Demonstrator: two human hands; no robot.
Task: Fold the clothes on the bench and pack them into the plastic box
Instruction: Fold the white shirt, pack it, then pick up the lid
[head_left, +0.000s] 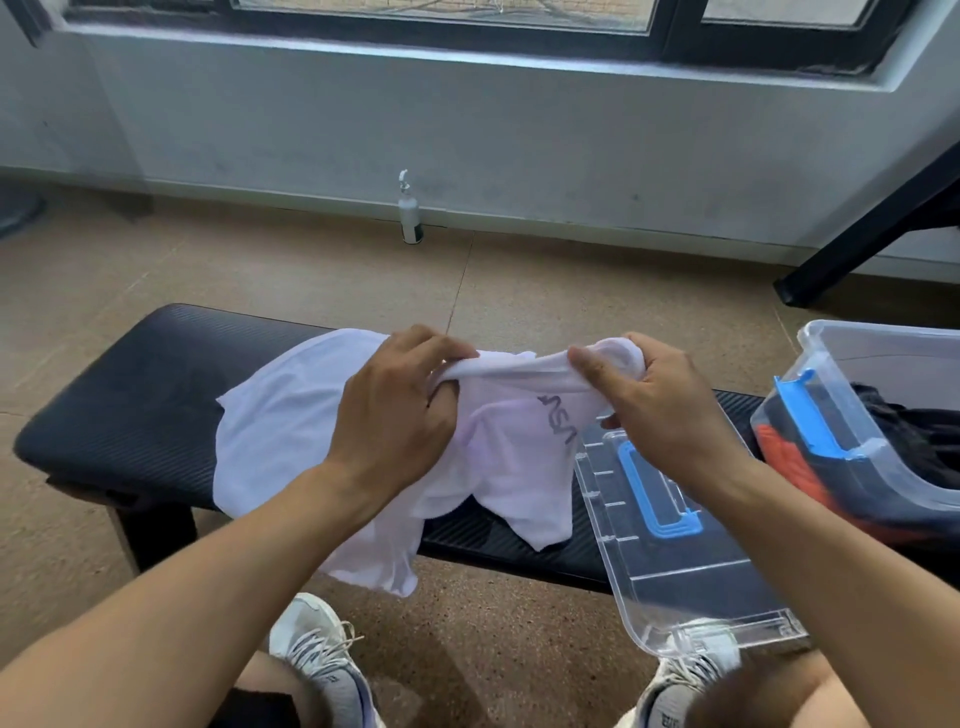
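A white T-shirt (291, 436) with grey lettering lies crumpled across the black padded bench (130, 395), part of it hanging over the near edge. My left hand (395, 410) grips a bunched fold of the shirt's upper edge. My right hand (660, 400) pinches the same edge a little to the right, so the cloth is stretched between both hands above the bench. The clear plastic box (852, 343) with blue latches stands at the bench's right end and holds dark and orange clothes (795, 462).
The box's clear lid (727, 587) with a blue handle lies on the bench under my right forearm, jutting over the near edge. My two white sneakers (322, 660) are on the cork floor below. A spray bottle (410, 213) stands by the far wall; a black frame leg (852, 249) at right.
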